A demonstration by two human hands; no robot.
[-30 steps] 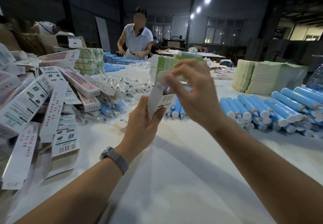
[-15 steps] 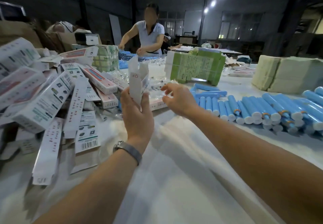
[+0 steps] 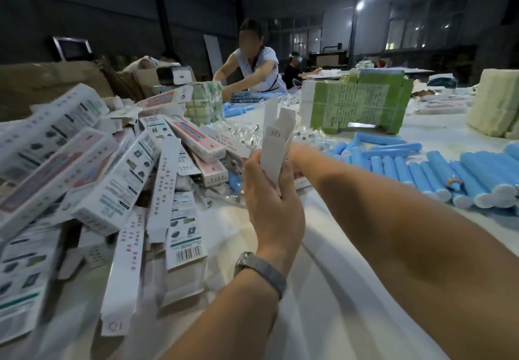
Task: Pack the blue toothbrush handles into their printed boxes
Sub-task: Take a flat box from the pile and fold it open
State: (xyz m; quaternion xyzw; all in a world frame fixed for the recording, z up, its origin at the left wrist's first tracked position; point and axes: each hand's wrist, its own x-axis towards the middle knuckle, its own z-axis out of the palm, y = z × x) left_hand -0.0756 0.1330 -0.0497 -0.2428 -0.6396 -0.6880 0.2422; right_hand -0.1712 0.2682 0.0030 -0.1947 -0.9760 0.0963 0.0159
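My left hand (image 3: 269, 199) grips a white printed box (image 3: 276, 146) upright near the table's middle, its top flaps standing open. My right forearm reaches in from the lower right. My right hand (image 3: 295, 153) is almost wholly hidden behind the box and my left hand, so its fingers cannot be seen. Several blue toothbrush handles (image 3: 421, 174) with white end caps lie in rows on the white table (image 3: 351, 289) to the right. A few more blue handles (image 3: 387, 142) lie loose behind them.
A heap of printed boxes (image 3: 112, 177) fills the left side. Clear bags of small parts (image 3: 247, 134) lie behind the held box. A green bundle (image 3: 362, 101) and a cream stack (image 3: 494, 104) stand further back. A person (image 3: 252, 64) works across the table.
My right hand has moved left from beside the box to behind it. My left hand keeps holding the box upright. The view has swung left.
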